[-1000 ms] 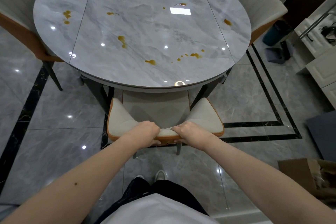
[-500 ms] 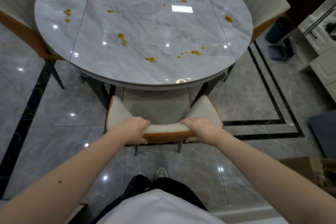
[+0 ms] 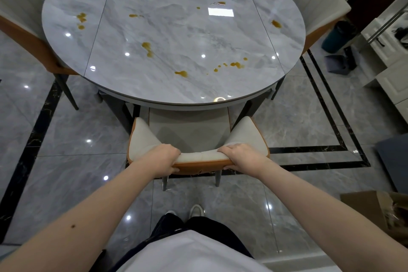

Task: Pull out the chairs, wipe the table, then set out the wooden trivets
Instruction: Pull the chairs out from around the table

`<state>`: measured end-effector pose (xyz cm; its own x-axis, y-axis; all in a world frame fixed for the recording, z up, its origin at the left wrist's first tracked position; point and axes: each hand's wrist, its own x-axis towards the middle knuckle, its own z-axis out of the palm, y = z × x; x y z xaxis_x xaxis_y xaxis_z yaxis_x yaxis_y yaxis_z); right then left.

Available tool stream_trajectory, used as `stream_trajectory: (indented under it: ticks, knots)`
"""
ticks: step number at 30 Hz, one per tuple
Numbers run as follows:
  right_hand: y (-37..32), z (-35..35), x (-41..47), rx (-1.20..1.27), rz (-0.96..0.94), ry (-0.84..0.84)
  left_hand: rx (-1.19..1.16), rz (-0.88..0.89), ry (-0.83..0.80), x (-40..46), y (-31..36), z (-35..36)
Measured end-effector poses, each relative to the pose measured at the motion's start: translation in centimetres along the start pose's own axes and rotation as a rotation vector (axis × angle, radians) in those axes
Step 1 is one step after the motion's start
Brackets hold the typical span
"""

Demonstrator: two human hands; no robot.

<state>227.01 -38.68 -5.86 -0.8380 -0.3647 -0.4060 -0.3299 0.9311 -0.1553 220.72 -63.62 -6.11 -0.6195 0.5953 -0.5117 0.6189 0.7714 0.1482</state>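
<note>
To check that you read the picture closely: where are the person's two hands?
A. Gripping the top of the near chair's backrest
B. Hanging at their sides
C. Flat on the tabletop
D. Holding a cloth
A: the left hand and right hand both curl over the backrest top of the near chair.

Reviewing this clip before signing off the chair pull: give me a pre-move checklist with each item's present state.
1. Left hand grips the near chair backrest: ok.
2. Right hand grips the same backrest: ok.
3. Floor behind the chair free up to the person's shoes: ok.
4. Seat free of the table edge: not ok, partly under it.
5. Chair legs all on the floor: cannot tell.
6. Yellow-brown stains wiped: not ok.
</note>
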Motion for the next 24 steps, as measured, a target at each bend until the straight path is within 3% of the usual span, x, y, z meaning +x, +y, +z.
stream_trajectory:
  ticks: [24]
  knots:
    - [0.07,-0.04,0.01,0.000,0.003,-0.002,-0.070,-0.011,-0.015,-0.20,0.16,-0.65]
